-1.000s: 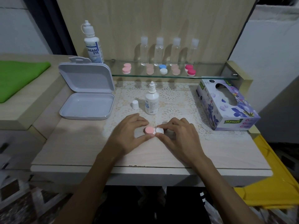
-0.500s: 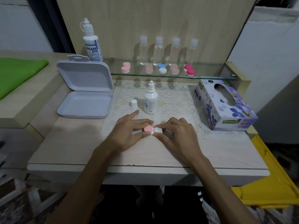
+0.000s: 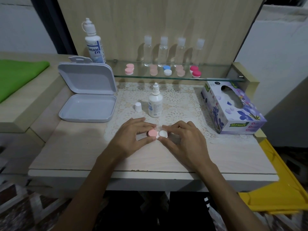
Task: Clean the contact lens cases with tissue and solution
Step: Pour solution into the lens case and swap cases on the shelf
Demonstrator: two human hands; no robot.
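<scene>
Tabletop [image 3: 66, 155] of pale wood fills the view, with a lace mat [image 3: 180, 100] across its far half. At ten o'clock an open grey box [image 3: 88, 97] stands with its lid up. At two o'clock lies a floral tissue box [image 3: 233, 109]. Along twelve o'clock a glass shelf [image 3: 216, 77] carries a row of spare lens cases [image 3: 167, 70], with a tall solution bottle [image 3: 95, 45] at its eleven o'clock end. A small dropper bottle [image 3: 155, 102] stands uncapped just past centre, its white cap [image 3: 138, 107] beside it toward nine o'clock.

Both hands meet at centre over one contact lens case [image 3: 158, 133], which lies flat, its long axis running nine to three o'clock. The left hand [image 3: 133, 137] pinches the pink cap [image 3: 152, 132] between curled thumb and fingertips. The right hand [image 3: 185, 140] pinches the white cap [image 3: 163, 133] the same way.

Compared with a second ago, the left index finger has curled back down onto the cap after lifting briefly; the case sits in the same spot.
</scene>
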